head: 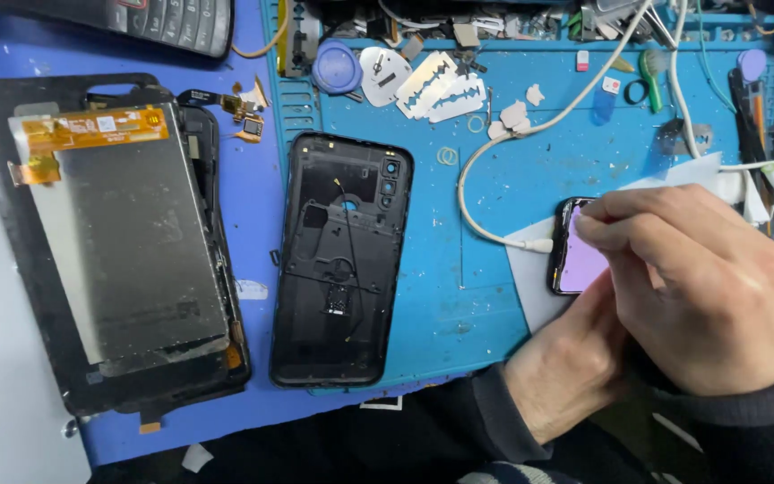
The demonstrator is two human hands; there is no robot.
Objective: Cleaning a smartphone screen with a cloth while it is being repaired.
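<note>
A small phone (575, 255) with a lit lilac screen lies on a white sheet at the right of the blue mat (494, 179). A white cable (494, 152) plugs into its left side. My left hand (571, 358) lies under and against the phone's near edge, mostly hidden by my right hand. My right hand (692, 282) is over the phone, fingertips pinched together at its top edge; whether they pinch something small cannot be seen.
A black phone back cover (342, 260) lies inside up at centre. A detached display panel with an orange flex (127, 233) rests on a black frame at left. Razor blades (445, 90), metal picks, tools and small parts crowd the mat's far edge. A keypad device sits top left.
</note>
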